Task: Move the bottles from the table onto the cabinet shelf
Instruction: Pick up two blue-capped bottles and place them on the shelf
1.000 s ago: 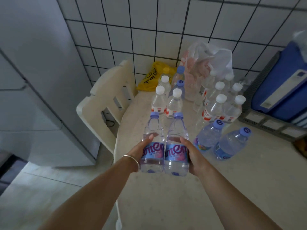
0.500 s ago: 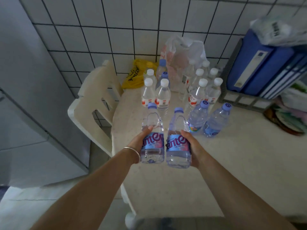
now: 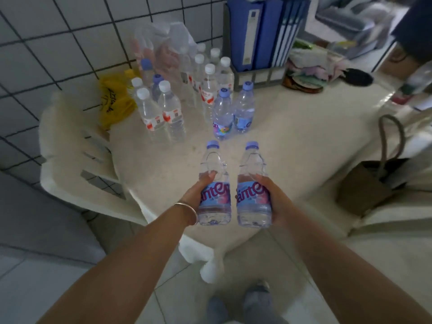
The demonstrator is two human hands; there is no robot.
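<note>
— What do you have in your hands?

— My left hand grips one purple-capped bottle around its label, thumb across the front. My right hand grips a second purple-capped bottle the same way. Both grips are closed round the bottles, which I hold side by side, slightly apart, above the near edge of the surface, caps pointing away from me.

— And the rest?

— Still standing on the surface. Two more purple-capped bottles stand just beyond the ones I carry. To their left is a cluster of white-capped bottles, and another white-capped group stands further back by the tiled wall.

— Anything else around?

— A yellow bag against the wall, blue binders in a grey rack, a white chair to the left, and a brown bag to the right. A bracelet sits on my left wrist.
</note>
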